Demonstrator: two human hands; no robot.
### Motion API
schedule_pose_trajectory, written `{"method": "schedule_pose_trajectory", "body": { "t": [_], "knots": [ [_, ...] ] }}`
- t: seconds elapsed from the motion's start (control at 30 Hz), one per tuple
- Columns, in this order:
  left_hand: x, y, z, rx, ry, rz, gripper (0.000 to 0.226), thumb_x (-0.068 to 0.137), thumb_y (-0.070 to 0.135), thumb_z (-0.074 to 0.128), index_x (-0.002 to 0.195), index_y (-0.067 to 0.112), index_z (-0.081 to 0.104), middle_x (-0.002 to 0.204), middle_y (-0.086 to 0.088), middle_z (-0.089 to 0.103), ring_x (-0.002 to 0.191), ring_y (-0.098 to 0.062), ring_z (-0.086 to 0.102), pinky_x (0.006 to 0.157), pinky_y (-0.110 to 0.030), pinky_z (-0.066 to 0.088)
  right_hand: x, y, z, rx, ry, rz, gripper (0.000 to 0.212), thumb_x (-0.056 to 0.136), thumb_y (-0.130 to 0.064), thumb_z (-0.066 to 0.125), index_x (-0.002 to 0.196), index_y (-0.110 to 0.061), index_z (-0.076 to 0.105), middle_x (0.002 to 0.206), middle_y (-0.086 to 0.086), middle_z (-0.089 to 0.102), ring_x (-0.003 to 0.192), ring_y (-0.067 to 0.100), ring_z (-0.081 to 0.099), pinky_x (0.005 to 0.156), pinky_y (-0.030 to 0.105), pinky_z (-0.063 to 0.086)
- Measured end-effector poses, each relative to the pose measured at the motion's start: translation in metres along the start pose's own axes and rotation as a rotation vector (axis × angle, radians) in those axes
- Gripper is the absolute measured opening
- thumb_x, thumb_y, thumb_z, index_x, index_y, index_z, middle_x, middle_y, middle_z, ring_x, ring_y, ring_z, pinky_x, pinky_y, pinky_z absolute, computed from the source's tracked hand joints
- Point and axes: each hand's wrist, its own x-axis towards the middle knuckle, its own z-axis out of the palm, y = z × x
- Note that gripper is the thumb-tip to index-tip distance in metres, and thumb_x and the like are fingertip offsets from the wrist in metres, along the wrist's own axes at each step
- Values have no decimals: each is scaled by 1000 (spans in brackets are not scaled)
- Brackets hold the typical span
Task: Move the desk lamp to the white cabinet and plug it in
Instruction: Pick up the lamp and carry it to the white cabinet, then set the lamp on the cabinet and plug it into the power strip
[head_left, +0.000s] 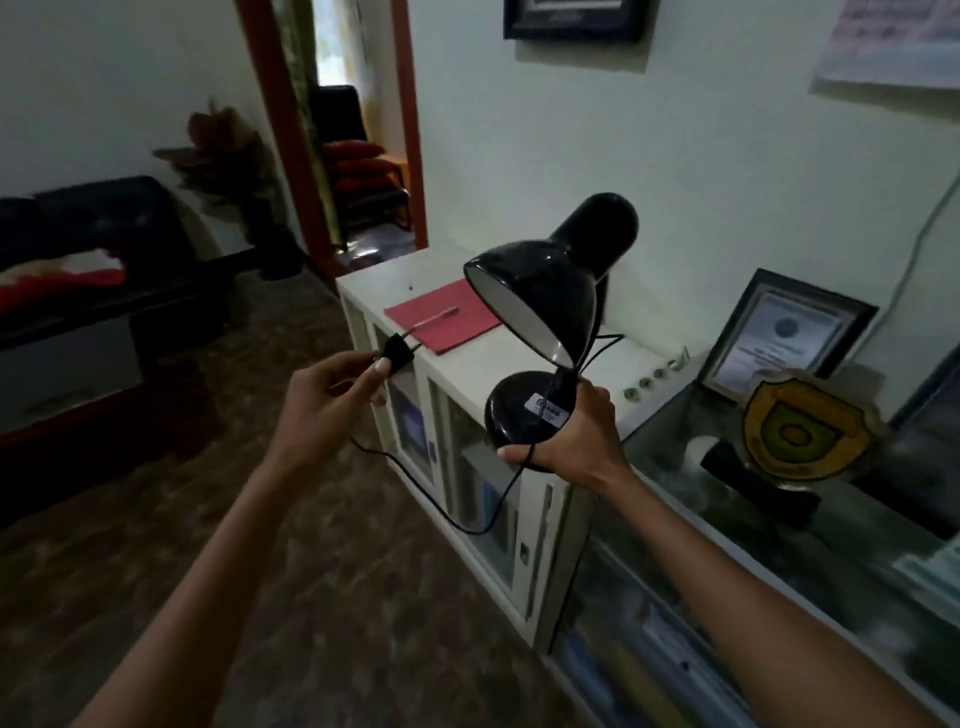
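Note:
A black desk lamp (540, 291) hangs in the air above the near end of the white cabinet (374, 280). My right hand (576, 436) grips its round base from below, and the shade tilts toward me. My left hand (332, 395) pinches the lamp's black plug (397, 353), prongs pointing right toward the cabinet. The black cord (467, 525) droops in a loop between my two hands, in front of the cabinet's glass doors. A white power strip (657, 371) lies on the cabinet top behind the lamp base.
A red folder (441, 317) with a pen lies on the cabinet top. To the right, a glass-topped cabinet carries a framed certificate (784, 338) and a yellow shield trophy (800, 431). A black sofa (98, 249) stands at left. A doorway (358, 156) opens behind.

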Motion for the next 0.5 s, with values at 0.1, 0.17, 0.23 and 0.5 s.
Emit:
{"method": "schedule_pose_trajectory", "body": {
  "t": [0.1, 0.17, 0.23, 0.5],
  "knots": [
    [46, -16, 5, 14, -79, 40, 26, 93, 35, 66, 115, 23, 73, 97, 8, 77, 80, -7, 72, 66, -15, 54, 30, 3, 6, 0, 68, 55, 118, 36, -65, 91, 137, -26, 45, 135, 4, 45, 133, 26, 42, 108, 41, 48],
    [77, -24, 12, 5, -119, 57, 26, 92, 35, 66, 115, 23, 72, 97, 8, 76, 78, -6, 72, 66, -14, 54, 53, 7, 12, 6, 93, 92, 117, 34, -65, 91, 136, -28, 46, 134, 2, 45, 133, 26, 43, 106, 42, 50],
    [105, -32, 22, -2, -144, 69, 25, 93, 34, 65, 115, 23, 70, 98, 11, 74, 78, -1, 70, 65, -11, 52, 75, 15, 18, 1, 118, 123, 118, 33, -66, 90, 136, -27, 47, 135, 3, 47, 132, 26, 44, 104, 41, 51],
    [225, -82, 62, 23, -366, 97, 30, 93, 37, 61, 118, 23, 69, 99, 7, 73, 76, 0, 69, 63, -13, 49, 181, 64, 49, -37, 244, 260, 121, 31, -69, 89, 134, -17, 53, 126, 0, 52, 126, 25, 50, 105, 42, 51]
  ]
}}
